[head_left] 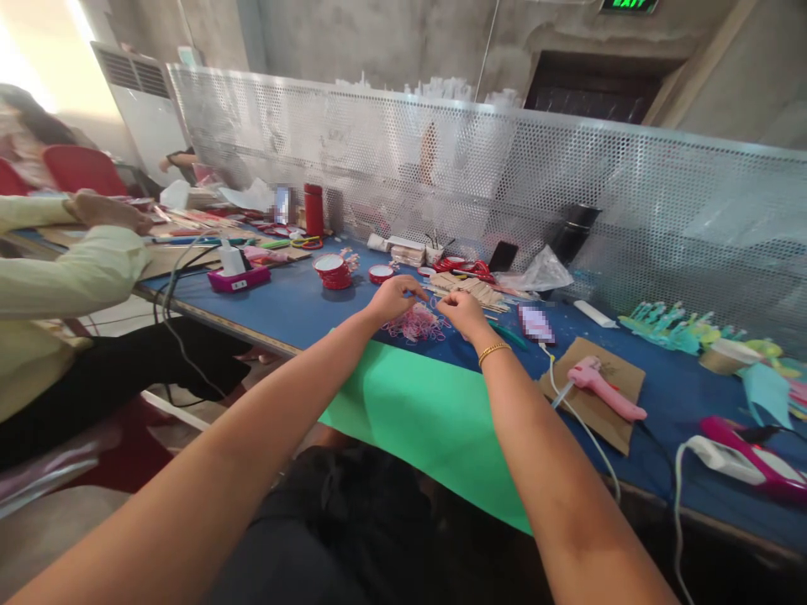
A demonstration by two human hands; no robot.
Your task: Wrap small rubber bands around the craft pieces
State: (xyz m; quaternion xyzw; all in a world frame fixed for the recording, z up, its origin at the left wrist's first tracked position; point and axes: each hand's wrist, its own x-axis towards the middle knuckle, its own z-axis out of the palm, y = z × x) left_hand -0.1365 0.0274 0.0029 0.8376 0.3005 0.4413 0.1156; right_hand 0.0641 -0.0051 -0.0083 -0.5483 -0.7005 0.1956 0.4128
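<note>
On my feed, the left hand (398,296) and right hand (465,311) sit near each other mid-frame, fingers drawn narrow; I can't tell what either grips. The pile of pink loops (416,324) lies just below them on the blue table (277,313), above the green sheet (429,407).

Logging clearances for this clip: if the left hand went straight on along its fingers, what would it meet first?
Probably the right hand, close ahead by the pink loops; depth is unclear, and one loop might come between.
</note>
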